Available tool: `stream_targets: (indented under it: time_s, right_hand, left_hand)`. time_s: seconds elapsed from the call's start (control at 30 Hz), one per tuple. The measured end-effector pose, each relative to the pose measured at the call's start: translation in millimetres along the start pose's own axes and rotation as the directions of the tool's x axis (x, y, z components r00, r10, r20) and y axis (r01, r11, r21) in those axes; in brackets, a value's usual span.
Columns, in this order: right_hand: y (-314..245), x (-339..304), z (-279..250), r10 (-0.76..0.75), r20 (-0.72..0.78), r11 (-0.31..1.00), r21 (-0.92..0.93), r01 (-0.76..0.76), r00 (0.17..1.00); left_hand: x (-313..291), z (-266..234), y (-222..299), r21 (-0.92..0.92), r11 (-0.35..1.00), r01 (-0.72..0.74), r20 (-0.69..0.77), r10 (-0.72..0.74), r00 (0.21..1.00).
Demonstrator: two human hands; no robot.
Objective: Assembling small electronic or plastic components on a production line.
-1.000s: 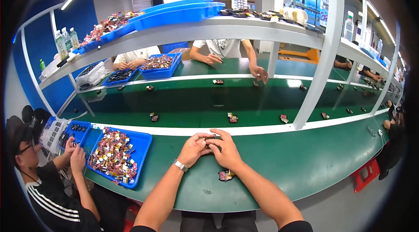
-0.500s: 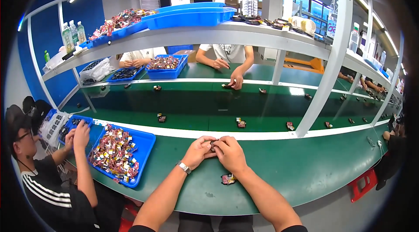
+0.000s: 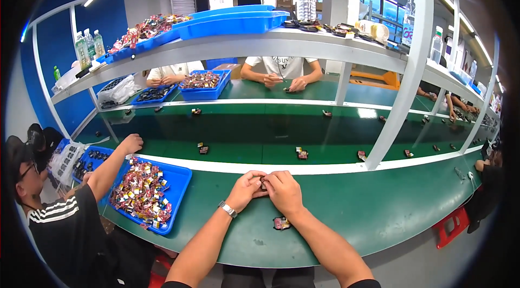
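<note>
Over the green workbench, my left hand [image 3: 245, 192] and my right hand [image 3: 285, 193] meet, fingers closed around a small dark part [image 3: 263, 183]. My fingers cover most of it, so its exact kind is hidden. A watch sits on my left wrist. Just below my right hand, a small black-and-red piece with a pale tag [image 3: 281, 223] lies on the bench. To the left of my hands is a blue tray [image 3: 183, 184] heaped with small red pieces bearing white and yellow tags [image 3: 142, 190].
A white rail [image 3: 227, 167] separates my bench from the green belt [image 3: 244, 136], which carries scattered small parts. A white post [image 3: 398, 98] rises at right toward a loaded shelf [image 3: 325, 41]. At left, a co-worker's arm [image 3: 111, 166] reaches over a tray of black parts [image 3: 93, 161].
The co-worker at left has stretched an arm out toward the belt. Across the belt, another person's hands have drawn back from the rail. Parts on the belt shifted slightly right. My hands stay nearly in place.
</note>
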State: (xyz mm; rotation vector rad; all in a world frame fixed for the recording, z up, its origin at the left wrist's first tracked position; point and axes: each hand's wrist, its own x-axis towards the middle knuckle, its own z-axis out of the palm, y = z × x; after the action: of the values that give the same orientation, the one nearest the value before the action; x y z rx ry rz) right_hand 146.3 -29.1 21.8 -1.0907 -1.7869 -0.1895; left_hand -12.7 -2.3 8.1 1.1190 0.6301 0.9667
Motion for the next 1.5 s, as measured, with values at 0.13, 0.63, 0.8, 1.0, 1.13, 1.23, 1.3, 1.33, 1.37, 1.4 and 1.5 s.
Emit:
stream_targets:
  time_s: [0.13,0.63,0.8,1.0,1.13,1.23,1.3,1.33,1.37,1.4,1.5]
  right_hand:
    - [0,0,2,-0.067,-0.023,0.997,-0.046,0.066,0.998]
    - [45,16,-7,0.173,-0.006,0.984,0.043,-0.173,0.985]
    - [170,15,-55,0.480,-0.193,0.854,-0.119,-0.506,0.856]
    - [166,15,-44,0.325,-0.261,0.768,-0.488,-0.415,0.909]
    - [147,24,-19,0.486,-0.072,0.760,-0.458,-0.461,0.871]
    - [154,20,-11,0.513,-0.111,0.765,-0.391,-0.512,0.851]
    - [159,13,-10,0.515,-0.141,0.785,-0.319,-0.531,0.846]
    - [150,13,-12,0.499,-0.137,0.834,-0.193,-0.517,0.856]
    - [142,12,-16,0.480,-0.104,0.862,-0.128,-0.490,0.871]
    - [130,10,-19,0.491,-0.045,0.871,-0.010,-0.492,0.870]
    - [96,-5,-31,0.450,0.029,0.861,0.250,-0.443,0.892]
  left_hand:
    - [0,-2,-2,-0.026,1.000,0.004,-0.008,-0.004,1.000]
    - [-2,1,8,-0.066,0.994,-0.081,-0.073,0.077,0.994]
    - [1,3,6,0.024,0.999,-0.024,-0.038,0.025,0.999]
    - [2,3,6,0.067,0.998,-0.005,-0.028,0.007,1.000]
    - [5,5,6,0.086,0.996,0.008,-0.047,-0.004,0.999]
    - [6,2,5,0.110,0.994,-0.015,-0.051,0.021,0.998]
    - [3,4,6,0.127,0.992,-0.009,-0.074,0.019,0.997]
    - [2,2,5,0.136,0.991,-0.011,-0.062,0.020,0.998]
    - [1,1,4,0.108,0.994,-0.016,-0.074,0.025,0.997]
    - [1,-2,4,0.080,0.996,-0.024,-0.091,0.031,0.995]
    - [9,0,1,0.023,0.999,-0.044,-0.054,0.046,0.997]
